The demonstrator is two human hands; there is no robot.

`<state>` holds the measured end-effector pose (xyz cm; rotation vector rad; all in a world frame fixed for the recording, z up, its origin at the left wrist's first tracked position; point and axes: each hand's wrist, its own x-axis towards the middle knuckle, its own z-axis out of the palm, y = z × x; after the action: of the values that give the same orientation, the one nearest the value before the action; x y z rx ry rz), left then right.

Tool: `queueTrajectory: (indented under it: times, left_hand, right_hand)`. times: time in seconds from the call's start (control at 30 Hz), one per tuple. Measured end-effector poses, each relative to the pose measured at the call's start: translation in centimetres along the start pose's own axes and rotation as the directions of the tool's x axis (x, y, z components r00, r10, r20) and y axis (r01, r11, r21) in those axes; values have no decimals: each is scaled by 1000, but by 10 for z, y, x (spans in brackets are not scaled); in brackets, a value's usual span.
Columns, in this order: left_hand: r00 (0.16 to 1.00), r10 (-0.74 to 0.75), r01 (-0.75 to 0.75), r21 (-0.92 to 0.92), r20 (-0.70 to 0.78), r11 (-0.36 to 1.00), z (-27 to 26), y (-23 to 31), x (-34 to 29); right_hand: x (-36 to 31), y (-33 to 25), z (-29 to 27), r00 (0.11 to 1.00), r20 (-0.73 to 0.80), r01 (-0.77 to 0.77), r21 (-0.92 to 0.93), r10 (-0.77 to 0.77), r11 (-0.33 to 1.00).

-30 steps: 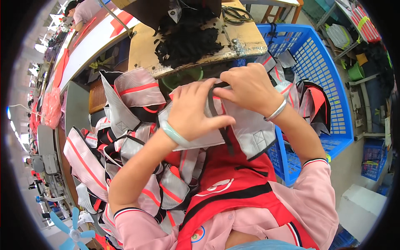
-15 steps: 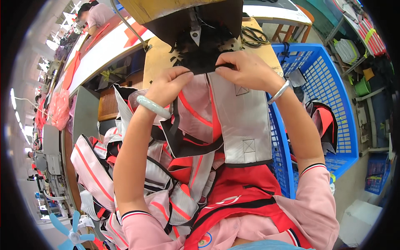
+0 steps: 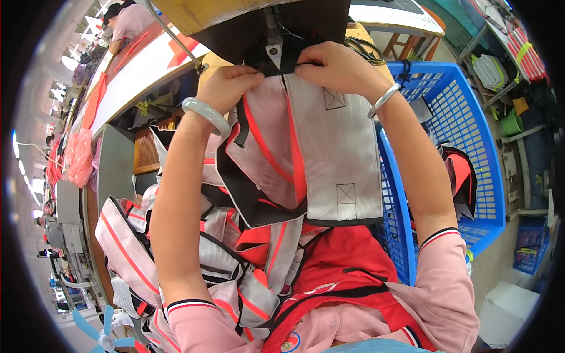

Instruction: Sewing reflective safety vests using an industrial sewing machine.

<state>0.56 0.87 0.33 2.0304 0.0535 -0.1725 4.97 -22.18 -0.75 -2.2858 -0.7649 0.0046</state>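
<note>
A silver-grey sewn fabric piece (image 3: 341,159) with black edging, red stripes and stitched crossed squares hangs between my hands. My left hand (image 3: 229,88) is closed, pinching its black top edge at the left. Farther right, my right hand (image 3: 338,67) grips the same edge between thumb and fingers. That edge lies just under a pointed metal tip (image 3: 273,52) of the machine (image 3: 235,20), which has a yellow top and dark front. Whether the tip touches the fabric I cannot tell. The piece's lower end hangs over my red apron (image 3: 347,253).
Similar fabric pieces (image 3: 126,244) are heaped below my left forearm. A blue plastic basket (image 3: 479,147) at my right holds black and red pieces. Beyond a long white table (image 3: 141,76) at the far left, another person (image 3: 130,22) sits. A light blue fan (image 3: 106,340) is at lower left.
Both hands have moved away from me and slightly left, carrying the fabric's top edge up to the machine's pointed tip. Both still grip the piece.
</note>
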Motion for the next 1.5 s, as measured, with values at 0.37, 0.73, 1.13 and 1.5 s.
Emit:
queueTrajectory:
  times: [0.37,0.73,1.13,1.5]
  left_hand:
    - [998,25,-24,22,-51,999,-21,10,2]
    - [780,371,-369,-109,504,923,21,50,-124]
    - [950,249,-236,-86,189,968,41,27,-128]
    - [993,-9,-34,-349,-121,937,53,-20,-51]
  right_hand:
    - [-2,-13,-18,999,-41,-30,8,31,1000]
    - [-125,-38,-19,854,230,355,397,-467,846]
    - [-181,-2,2,982,-40,-138,528,187,838]
    - [-137,5,30,921,90,-229,912,378,341]
